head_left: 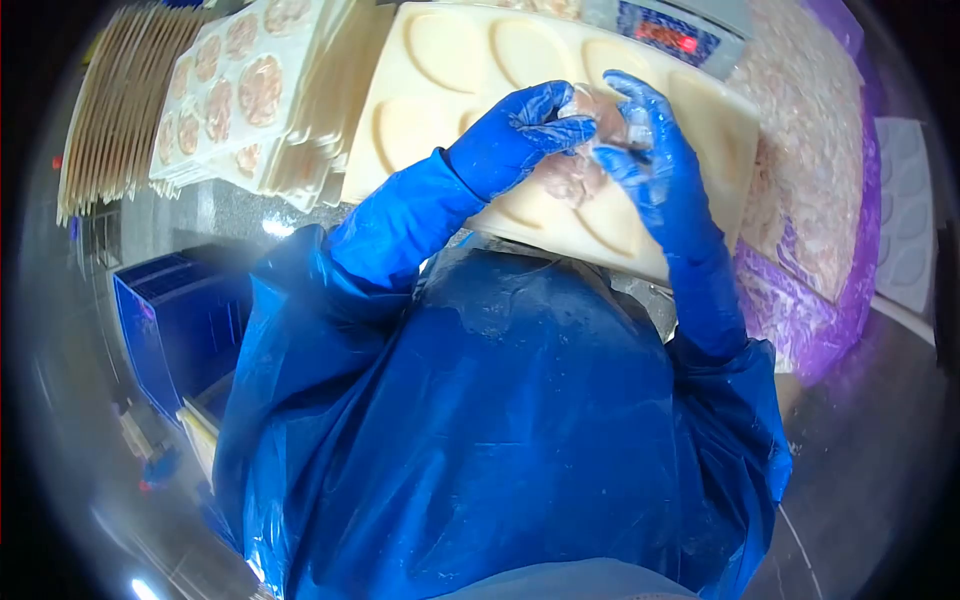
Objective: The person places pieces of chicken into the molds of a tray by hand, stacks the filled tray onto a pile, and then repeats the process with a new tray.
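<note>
In the head view, my left hand [525, 138], in a blue glove, pinches a piece of raw pale pink meat [592, 105] between thumb and fingers. My right hand [655, 150], also gloved, is at the right side of the meat with thumb and fingers curved and apart; whether its fingertips touch the meat is hard to tell. Both hands are over a cream moulding tray [385, 75] with rounded hollows. More of the pink meat [572, 182] shows below the fingers, above or in one hollow, partly hidden by the hands.
A stack of white trays [215, 85] bearing flat meat portions stands at left, beside a row of thin slats [125, 100]. A scale with a red display [670, 38] stands behind. On the right, a purple-lined container [850, 290] holds much raw meat. A blue crate [175, 330] stands lower left.
</note>
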The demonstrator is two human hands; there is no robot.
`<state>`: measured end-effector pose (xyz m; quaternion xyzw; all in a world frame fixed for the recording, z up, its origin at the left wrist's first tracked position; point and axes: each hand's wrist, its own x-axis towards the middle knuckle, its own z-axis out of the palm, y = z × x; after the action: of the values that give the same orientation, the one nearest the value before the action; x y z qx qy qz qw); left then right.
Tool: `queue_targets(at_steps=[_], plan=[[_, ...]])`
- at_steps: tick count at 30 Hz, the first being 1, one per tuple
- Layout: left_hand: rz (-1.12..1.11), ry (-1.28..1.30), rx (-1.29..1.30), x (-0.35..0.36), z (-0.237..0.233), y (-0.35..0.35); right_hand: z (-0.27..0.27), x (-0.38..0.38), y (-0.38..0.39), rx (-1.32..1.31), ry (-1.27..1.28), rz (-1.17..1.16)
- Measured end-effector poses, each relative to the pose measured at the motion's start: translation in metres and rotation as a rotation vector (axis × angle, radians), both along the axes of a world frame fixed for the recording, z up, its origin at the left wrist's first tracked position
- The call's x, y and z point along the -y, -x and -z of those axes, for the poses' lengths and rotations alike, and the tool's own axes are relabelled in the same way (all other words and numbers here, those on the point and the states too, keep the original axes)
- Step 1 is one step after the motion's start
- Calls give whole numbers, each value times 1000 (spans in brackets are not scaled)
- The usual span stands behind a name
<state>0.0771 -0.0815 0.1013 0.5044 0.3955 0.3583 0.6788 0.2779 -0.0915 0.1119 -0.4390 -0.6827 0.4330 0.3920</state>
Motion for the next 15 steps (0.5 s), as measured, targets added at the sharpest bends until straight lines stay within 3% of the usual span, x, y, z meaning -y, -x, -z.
queue_targets(at_steps=[1, 2, 5, 7, 9, 11, 15], plan=[[-45, -60, 19, 1, 3, 8, 3, 0, 13, -28, -85, 16], [-60, -62, 17, 3, 7, 16, 12, -5, 22, 80, -324, 32], [-104, 46, 90, 8, 14, 40, 28, -6, 48, 172, -298, -13], [-80, 32, 2, 14, 14, 53, 22, -9, 63, 138, -388, -29], [-53, 27, -8, 18, 26, 67, 13, -11, 70, 230, -6, -82], [-98, -202, 90, 21, 39, 75, 18, -22, 75, 285, -158, -95], [-184, -166, 18, 15, 38, 104, 28, -54, 94, -65, 80, -219]])
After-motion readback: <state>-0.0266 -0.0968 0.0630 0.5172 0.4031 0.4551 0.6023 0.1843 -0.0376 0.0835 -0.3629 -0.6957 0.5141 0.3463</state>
